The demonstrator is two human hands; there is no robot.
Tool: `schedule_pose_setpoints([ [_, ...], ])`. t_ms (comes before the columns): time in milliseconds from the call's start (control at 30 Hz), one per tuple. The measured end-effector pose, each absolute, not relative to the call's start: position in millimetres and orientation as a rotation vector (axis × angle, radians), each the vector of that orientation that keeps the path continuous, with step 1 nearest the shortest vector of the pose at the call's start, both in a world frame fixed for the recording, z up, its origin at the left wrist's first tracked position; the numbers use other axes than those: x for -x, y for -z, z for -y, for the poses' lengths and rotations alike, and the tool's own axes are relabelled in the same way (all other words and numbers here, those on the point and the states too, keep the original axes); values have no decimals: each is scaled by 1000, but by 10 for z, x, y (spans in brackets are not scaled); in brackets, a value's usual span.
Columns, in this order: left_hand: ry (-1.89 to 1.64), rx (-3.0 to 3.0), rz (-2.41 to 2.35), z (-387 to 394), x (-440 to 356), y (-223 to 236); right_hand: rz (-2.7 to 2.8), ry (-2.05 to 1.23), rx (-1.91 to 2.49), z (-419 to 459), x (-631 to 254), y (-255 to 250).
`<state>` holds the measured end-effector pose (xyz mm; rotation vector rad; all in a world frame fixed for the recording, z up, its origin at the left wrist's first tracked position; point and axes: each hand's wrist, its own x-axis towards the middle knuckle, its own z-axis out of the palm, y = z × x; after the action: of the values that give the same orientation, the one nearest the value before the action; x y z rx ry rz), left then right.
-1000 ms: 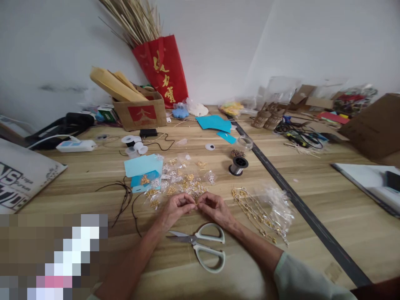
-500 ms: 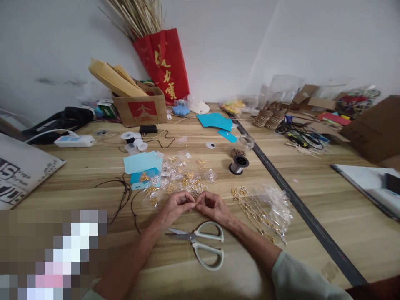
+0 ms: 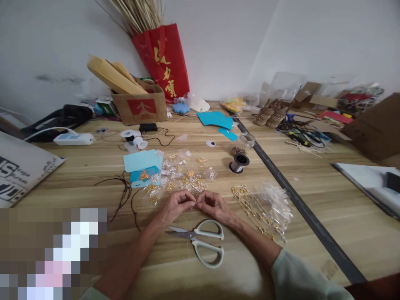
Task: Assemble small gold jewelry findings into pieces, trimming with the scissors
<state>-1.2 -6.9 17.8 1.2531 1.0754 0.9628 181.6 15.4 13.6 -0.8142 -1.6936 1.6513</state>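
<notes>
My left hand (image 3: 175, 206) and my right hand (image 3: 213, 205) meet fingertip to fingertip over the wooden table (image 3: 312, 196), both pinched on a tiny gold piece (image 3: 195, 202) that is too small to name. Just beyond them lies a heap of small bags with gold and silver findings (image 3: 181, 177). White-handled scissors (image 3: 200, 241) lie between my forearms, blades to the left. Gold chains (image 3: 254, 212) in a clear bag lie to the right of my right hand.
A spool of wire (image 3: 238, 163), a small glass jar (image 3: 246, 141), light blue card (image 3: 142, 160) and black cord (image 3: 123, 193) lie around. At the back stand a cardboard box (image 3: 140, 108) and a red bag of reeds (image 3: 165, 62). A dark strip (image 3: 290, 191) crosses the table.
Nothing has moved on the table; my hands stay pinched together at the same spot and the view shifts slightly.
</notes>
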Motion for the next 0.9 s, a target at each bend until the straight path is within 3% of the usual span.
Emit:
schedule_pose_setpoints([
  [900,-1000,-1163,-1150,79,53,-236,1563,-1622,866,-171,-1798,-108],
])
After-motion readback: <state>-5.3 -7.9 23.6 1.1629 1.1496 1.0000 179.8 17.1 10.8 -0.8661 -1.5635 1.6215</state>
